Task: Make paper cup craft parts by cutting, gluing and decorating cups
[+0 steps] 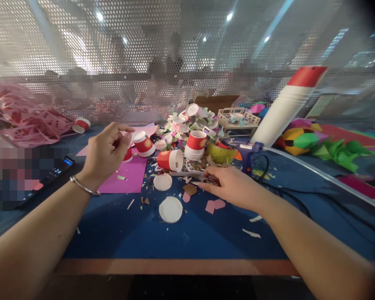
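Left hand pinches a small red cup, right hand closes on scissors; several cut cups already litter the counter.

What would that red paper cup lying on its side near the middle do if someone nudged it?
The red paper cup lies on its side, so it would probably roll, curving because it tapers. It looks thin and empty, likely very light and easy to crush. Scraps around it on the blue table might stop it quickly.

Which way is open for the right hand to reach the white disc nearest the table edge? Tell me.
Probably yes, straight across to its left. The right hand rests on the table, and only small paper scraps lie between it and the white disc; nothing upright stands in the way.
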Demonstrator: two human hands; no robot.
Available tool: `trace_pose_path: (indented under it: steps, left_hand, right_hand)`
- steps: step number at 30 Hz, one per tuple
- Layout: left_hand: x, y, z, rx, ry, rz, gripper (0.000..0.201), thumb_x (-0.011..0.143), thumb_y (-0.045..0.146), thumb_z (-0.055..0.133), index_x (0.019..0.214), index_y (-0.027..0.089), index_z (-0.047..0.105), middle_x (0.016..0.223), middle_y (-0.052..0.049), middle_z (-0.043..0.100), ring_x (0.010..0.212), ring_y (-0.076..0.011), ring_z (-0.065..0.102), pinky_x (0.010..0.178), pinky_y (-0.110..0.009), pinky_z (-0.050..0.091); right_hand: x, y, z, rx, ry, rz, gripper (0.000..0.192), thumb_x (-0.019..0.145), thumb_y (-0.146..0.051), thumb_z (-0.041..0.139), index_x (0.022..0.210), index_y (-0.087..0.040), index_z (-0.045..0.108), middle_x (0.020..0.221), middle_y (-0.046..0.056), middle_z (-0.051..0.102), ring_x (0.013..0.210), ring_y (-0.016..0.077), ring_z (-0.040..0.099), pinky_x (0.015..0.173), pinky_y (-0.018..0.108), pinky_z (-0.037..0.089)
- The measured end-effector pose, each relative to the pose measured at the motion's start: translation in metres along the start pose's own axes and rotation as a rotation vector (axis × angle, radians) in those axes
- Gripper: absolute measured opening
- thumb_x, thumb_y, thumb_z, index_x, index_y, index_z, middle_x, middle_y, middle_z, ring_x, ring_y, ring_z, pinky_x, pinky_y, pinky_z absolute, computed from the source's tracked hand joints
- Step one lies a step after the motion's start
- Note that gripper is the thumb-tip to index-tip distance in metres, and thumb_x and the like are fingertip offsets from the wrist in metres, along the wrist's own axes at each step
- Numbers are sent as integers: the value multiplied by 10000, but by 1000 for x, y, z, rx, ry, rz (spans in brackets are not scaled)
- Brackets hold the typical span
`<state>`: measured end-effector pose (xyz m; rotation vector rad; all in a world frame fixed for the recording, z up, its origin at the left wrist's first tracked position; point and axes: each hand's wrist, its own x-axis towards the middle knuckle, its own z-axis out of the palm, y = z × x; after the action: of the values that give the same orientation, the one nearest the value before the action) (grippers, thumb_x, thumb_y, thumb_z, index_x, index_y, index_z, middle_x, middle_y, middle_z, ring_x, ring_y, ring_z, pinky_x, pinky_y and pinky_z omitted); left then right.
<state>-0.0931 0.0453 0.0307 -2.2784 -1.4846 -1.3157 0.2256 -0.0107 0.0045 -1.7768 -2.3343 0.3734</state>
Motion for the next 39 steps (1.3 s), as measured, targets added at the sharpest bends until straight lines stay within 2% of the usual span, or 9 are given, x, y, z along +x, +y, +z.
trace_pose_path:
  steps: [6,8,12,19,24,29,32,35,39]
  left_hand:
    - [6,-16,-5,25,89,-58,254,979,311,524,1144,191,675,775,8,682,697,-116,620,678,-234,467]
    - [10,-31,-9,54,121,-111,268,958,305,541,1143,168,679,833,-9,691,722,-117,620,673,-228,469]
    - [17,-61,-12,113,87,-172,215,869,247,600,1007,152,735,869,-28,709,754,-133,605,721,-246,478]
    - [18,-82,-8,198,150,-222,240,852,225,526,971,165,726,1027,-40,694,897,-159,597,823,-264,477]
    - [17,-99,-4,192,61,-313,235,874,247,535,965,152,729,871,-40,726,758,-163,621,706,-274,463]
    - [18,-82,-2,207,53,-241,424,988,495,471,1137,144,658,1022,-91,728,881,-193,645,738,-292,487]
    - [17,-64,1,244,-3,-103,439,929,517,588,1208,182,638,1146,-95,693,1049,-232,617,877,-338,499]
    - [14,-52,8,311,-54,-1,456,899,522,629,1213,193,657,1178,-106,680,1150,-288,557,1063,-451,404]
    - [8,-40,21,365,-114,84,453,903,499,631,1257,218,653,1227,-108,679,1209,-332,514,1082,-496,372]
  right_hand:
    - [0,3,1,33,-24,6,240,930,-457,606,910,-219,627,688,4,643,613,172,573,552,291,337]
    - [1,3,1,38,-20,7,211,926,-428,618,892,-220,629,698,2,650,610,164,570,548,289,338]
    - [1,1,0,15,4,16,195,920,-399,632,856,-216,644,692,0,641,611,158,562,543,290,332]
    - [0,3,1,-11,46,-1,179,911,-385,644,845,-221,670,687,-4,669,593,150,579,531,288,319]
    - [-2,2,-1,-33,57,9,176,912,-374,635,831,-223,678,688,4,687,566,144,589,515,283,307]
    - [-2,2,-2,-76,57,9,192,930,-379,620,834,-219,669,698,10,698,577,152,604,516,283,300]
    - [-2,2,-3,-95,67,18,195,937,-379,615,836,-217,656,709,14,705,600,164,617,518,284,295]
    - [-2,2,-3,-88,85,33,188,939,-375,620,843,-215,651,731,15,713,614,168,622,525,283,303]
    - [-2,-1,-4,-50,156,21,163,939,-335,628,842,-207,654,772,18,723,644,165,624,560,282,344]
